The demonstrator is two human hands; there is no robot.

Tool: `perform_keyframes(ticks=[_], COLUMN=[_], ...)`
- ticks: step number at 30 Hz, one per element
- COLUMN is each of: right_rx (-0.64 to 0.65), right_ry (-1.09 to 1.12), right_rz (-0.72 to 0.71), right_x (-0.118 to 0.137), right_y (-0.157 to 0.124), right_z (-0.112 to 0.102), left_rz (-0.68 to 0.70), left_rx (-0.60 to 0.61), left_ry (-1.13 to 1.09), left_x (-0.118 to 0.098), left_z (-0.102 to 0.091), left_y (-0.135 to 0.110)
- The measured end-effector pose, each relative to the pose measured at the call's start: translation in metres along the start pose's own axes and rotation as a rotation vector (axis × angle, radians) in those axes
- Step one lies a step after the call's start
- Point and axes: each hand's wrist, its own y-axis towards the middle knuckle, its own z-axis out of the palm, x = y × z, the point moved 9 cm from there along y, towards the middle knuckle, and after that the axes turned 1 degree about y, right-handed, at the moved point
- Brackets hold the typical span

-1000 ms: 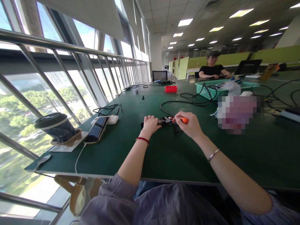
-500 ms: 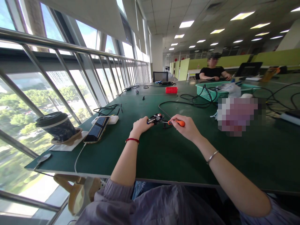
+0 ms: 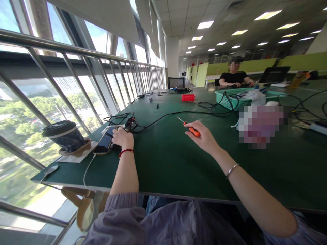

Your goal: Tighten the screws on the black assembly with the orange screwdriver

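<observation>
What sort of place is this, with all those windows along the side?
It looks like an open-plan office: yellow-green partitions divide the room, a mesh-backed chair stands beyond the large green table, and another person sits farther back.

Left fingers (image 3: pixel 117 133) curled, right fingers (image 3: pixel 196 124) bent

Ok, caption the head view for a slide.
Left hand grips a dark device near a phone; right hand holds an orange-handled screwdriver over the green table.
</observation>
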Motion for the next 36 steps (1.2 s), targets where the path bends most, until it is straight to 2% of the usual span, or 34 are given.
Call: perform_keyframes(ticks=[3,16,21,36], right_rx=[0.010,0.061,0.081,0.107], right_ry=[-0.020,0.015,0.040,0.002], right_rz=[0.016,0.005,0.056,0.026], right_x=[-0.005,-0.006,-0.012,-0.010], right_y=[0.000,-0.001,-0.002,-0.001], right_z=[0.002,0.008,0.009,0.011], left_rz=[0.033,0.057,0.098,0.134], left_rx=[-0.082,-0.103,-0.187,-0.199], left_ry=[0.017,0.086,0.099,0.102], left_x=[-0.002,-0.009,-0.012,-0.014], left_z=[-0.001,0.009,0.003,0.004], left_y=[-0.002,-0.009,-0.011,-0.008])
